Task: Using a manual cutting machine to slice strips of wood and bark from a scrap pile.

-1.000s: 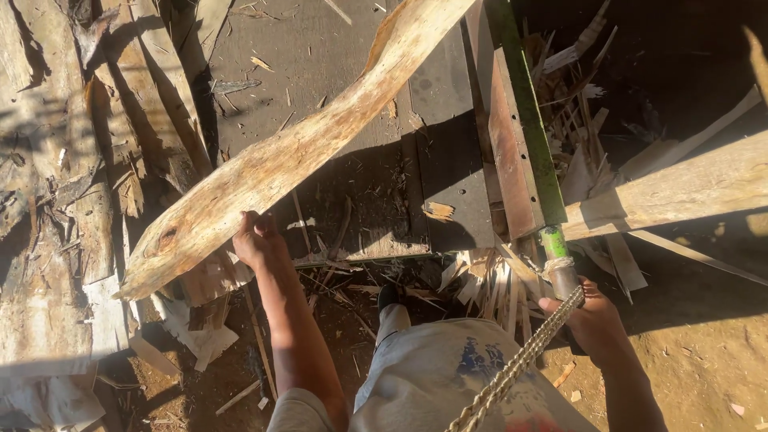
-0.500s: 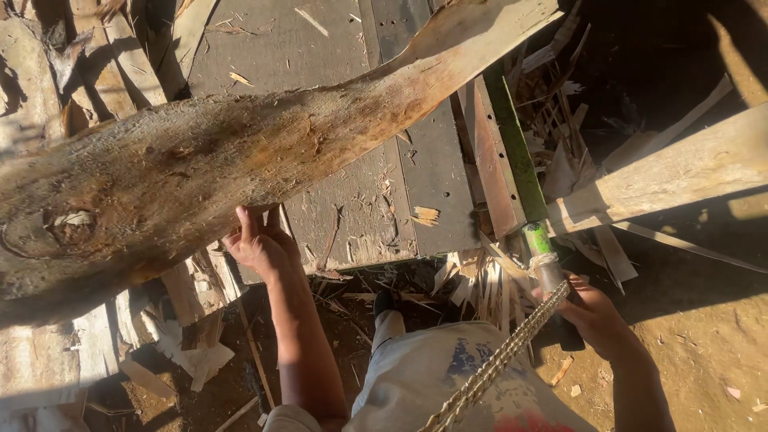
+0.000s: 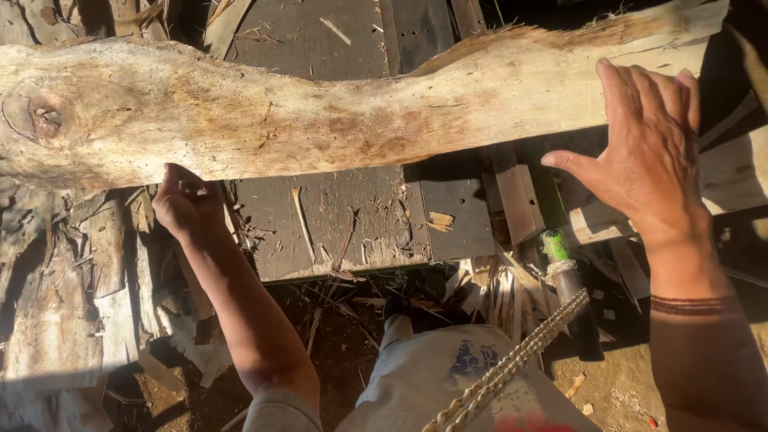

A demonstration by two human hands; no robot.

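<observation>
From the head view we see a long, rough, pale wooden slab with wavy bark edges (image 3: pixel 320 120) lying across the frame from nine to three o'clock, a dark knot near its left end. Our left hand (image 3: pixel 186 202) clenches its lower edge from underneath at about eight o'clock. Our right hand (image 3: pixel 644 152) lies flat and spread on the slab's right end at two o'clock, gripping nothing. Below it, a twisted straw-coloured rope (image 3: pixel 512 364) is tied to a green-tipped handle (image 3: pixel 560 256), over dark weathered boards (image 3: pixel 344 224) strewn with splinters.
</observation>
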